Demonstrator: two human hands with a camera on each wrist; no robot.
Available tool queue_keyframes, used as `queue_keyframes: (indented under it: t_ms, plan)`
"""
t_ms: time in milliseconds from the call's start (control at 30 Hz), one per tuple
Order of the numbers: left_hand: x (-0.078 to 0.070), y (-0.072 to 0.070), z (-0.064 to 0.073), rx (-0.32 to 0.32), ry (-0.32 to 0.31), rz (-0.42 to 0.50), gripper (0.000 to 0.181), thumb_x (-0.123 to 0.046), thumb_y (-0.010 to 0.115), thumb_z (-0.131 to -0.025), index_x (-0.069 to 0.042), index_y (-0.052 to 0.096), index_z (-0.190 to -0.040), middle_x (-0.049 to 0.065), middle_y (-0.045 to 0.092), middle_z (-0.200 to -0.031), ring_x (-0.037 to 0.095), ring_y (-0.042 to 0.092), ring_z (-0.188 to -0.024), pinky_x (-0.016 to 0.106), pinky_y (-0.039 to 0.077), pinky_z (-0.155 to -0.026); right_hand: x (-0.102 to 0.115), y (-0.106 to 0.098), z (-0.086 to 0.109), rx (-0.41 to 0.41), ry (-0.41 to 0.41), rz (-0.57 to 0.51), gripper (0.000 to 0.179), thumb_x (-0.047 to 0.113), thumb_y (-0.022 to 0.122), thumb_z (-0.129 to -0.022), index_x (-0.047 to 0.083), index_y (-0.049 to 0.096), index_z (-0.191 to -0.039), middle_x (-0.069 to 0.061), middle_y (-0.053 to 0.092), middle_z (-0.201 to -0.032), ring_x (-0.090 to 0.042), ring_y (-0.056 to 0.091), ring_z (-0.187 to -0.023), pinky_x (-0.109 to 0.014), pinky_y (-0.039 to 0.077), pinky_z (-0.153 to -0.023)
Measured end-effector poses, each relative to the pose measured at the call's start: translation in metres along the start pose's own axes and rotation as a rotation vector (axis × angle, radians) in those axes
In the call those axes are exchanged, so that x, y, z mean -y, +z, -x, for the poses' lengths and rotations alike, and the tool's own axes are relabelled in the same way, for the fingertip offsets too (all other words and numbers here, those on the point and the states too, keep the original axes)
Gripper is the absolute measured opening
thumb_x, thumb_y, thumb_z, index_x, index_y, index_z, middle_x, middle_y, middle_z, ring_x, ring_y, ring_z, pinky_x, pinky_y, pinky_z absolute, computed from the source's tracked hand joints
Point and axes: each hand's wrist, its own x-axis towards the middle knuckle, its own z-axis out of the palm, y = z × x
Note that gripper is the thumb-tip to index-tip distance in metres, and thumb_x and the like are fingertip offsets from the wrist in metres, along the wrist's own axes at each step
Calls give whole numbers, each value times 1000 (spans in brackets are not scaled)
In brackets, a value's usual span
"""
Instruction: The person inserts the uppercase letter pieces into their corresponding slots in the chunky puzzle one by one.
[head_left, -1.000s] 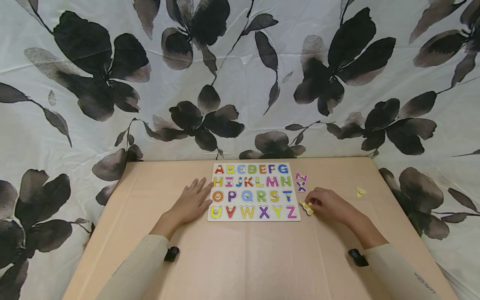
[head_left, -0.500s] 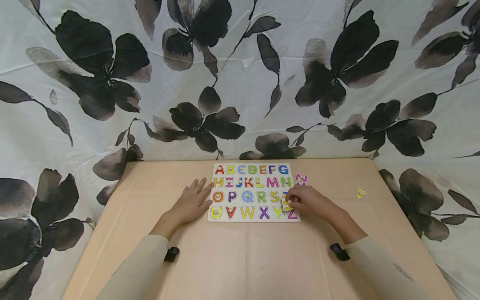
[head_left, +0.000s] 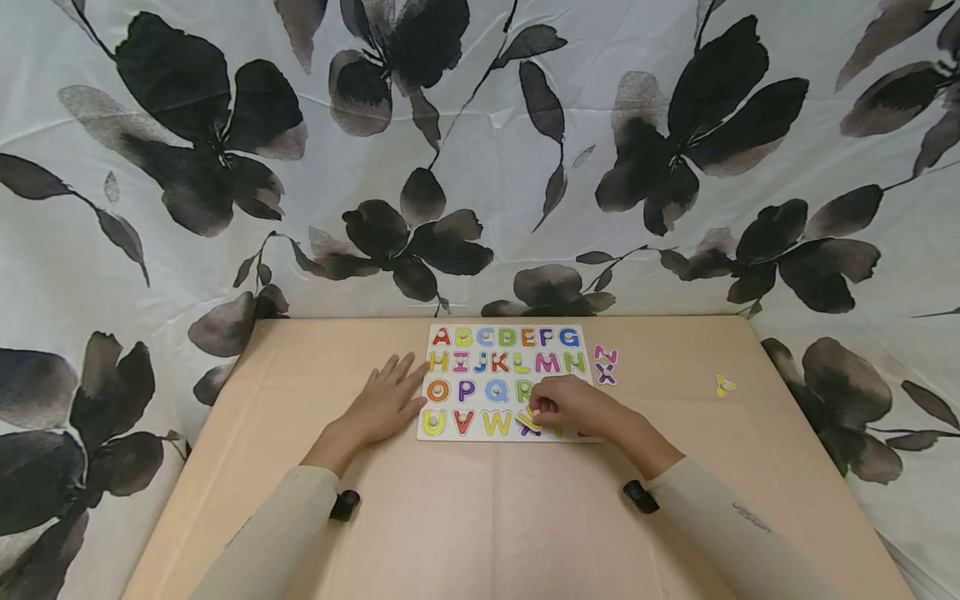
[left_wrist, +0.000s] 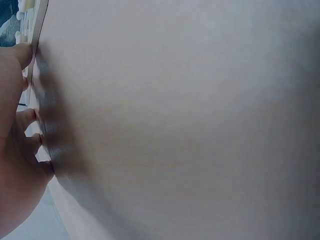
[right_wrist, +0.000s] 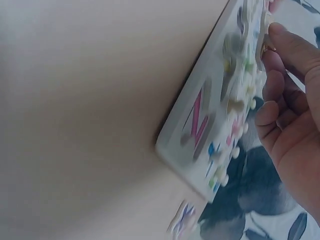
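Note:
An alphabet puzzle board [head_left: 450, 434] with coloured letters lies at the back middle of the tan table [head_left: 480, 517]. My right hand [head_left: 573, 406] is over the board's lower right rows and pinches a yellow letter piece [head_left: 531, 419] above the X slot. In the right wrist view the fingers [right_wrist: 280, 75] hold that piece [right_wrist: 264, 35] edge-on above the board [right_wrist: 175, 150], near the pink Z [right_wrist: 197, 125]. My left hand [head_left: 384, 402] rests flat on the table, fingertips against the board's left edge. The left wrist view shows the left fingers [left_wrist: 22, 55] by the board's edge [left_wrist: 39, 15].
Loose pink N [head_left: 604, 354] and purple X [head_left: 606, 373] pieces lie just right of the board. A small yellow piece [head_left: 723, 385] sits near the table's right edge. A floral black-and-white cloth [head_left: 480, 150] hangs behind and drapes both sides.
My right hand picked the yellow piece up from the table right of the board and carried it leftwards over the bottom row. The left hand stayed still.

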Motion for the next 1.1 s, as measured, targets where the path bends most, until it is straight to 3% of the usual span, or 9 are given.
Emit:
queue_keyframes:
  t_ms: [567, 1100]
  plan:
    - [-1, -2, 1, -8, 18, 6, 66, -44, 52, -106, -19, 31, -164, 16, 20, -172, 45, 14, -159, 70, 16, -124, 31, 25, -32, 26, -58, 117, 22, 30, 78, -93, 23, 63, -80, 11, 52, -72, -3, 50, -69, -20, 41, -60]
    - [-2, -3, 1, -5, 15, -1, 66, -43, 52, -106, -19, 32, -164, 16, 21, -172, 45, 14, -159, 70, 16, -124, 42, 37, -42, 17, -64, 164, 21, 29, 81, -92, 20, 64, -83, 9, 51, -71, -4, 49, -68, -19, 38, -59]
